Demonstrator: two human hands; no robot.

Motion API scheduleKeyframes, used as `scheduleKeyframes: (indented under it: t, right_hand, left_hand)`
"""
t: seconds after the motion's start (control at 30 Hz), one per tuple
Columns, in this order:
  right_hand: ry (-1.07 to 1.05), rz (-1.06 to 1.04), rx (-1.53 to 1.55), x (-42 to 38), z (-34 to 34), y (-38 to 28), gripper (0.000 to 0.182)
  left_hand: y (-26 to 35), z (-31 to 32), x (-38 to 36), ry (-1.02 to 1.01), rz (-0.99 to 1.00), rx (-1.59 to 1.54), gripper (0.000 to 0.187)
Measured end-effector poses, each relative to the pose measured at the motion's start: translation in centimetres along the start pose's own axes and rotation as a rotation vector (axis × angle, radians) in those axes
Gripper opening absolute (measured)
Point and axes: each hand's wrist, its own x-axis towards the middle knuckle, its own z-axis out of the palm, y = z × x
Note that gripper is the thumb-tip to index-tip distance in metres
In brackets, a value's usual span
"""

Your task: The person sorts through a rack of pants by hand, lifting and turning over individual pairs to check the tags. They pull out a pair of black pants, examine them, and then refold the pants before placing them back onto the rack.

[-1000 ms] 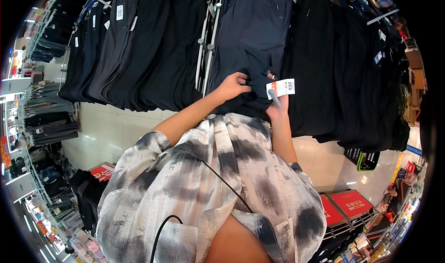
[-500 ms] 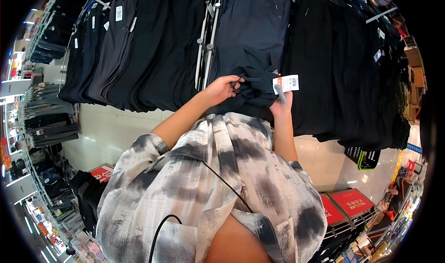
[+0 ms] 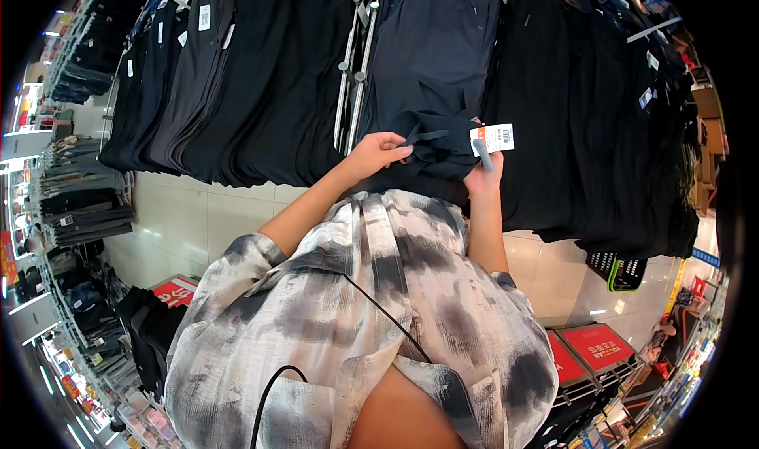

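A dark bunched garment (image 3: 436, 145) lies between my two hands, in front of the hanging dark trousers (image 3: 427, 46). My left hand (image 3: 381, 153) pinches its left edge, fingers closed on the cloth. At the garment's right side is my right hand (image 3: 484, 177), its fingers closed round the edge and partly hidden by the cloth. A white and orange price tag (image 3: 493, 138) shows just above my right hand, with a grey strip (image 3: 483, 155) hanging over it.
Black trousers (image 3: 530, 117) hang at the right, more dark trousers (image 3: 265, 77) at the left. Metal rack bars (image 3: 352, 85) stand between. A black basket with a green rim (image 3: 627, 275) and red signs (image 3: 598, 345) are at the lower right.
My left hand has shifted slightly, its fingers lying flatter on the cloth. The tag and grey strip have moved a little to the right.
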Motion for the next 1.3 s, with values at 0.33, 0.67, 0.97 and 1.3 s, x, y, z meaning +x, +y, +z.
scheduleKeyframes:
  t: [0.33,0.67,0.97,1.3]
  right_hand:
    - [-0.048,-0.02,0.0,0.0,-0.6,-0.5,0.038]
    - [-0.206,-0.034,0.016,0.5,-2.5,-1.8,0.041]
    - [-0.209,-0.018,0.04,1.0,-3.9,-2.1,0.041]
    - [-0.183,-0.03,0.066,1.1,-4.4,-2.4,0.04]
  left_hand:
    - [0.1,-1.8,-1.1,0.015,0.065,0.086,0.027]
    - [-0.9,-4.6,-1.5,0.125,0.019,0.169,0.027]
    - [-1.3,-5.0,-1.5,0.1,-0.008,0.103,0.024]
    - [-2.1,-5.4,-1.6,0.18,-0.012,0.131,0.022]
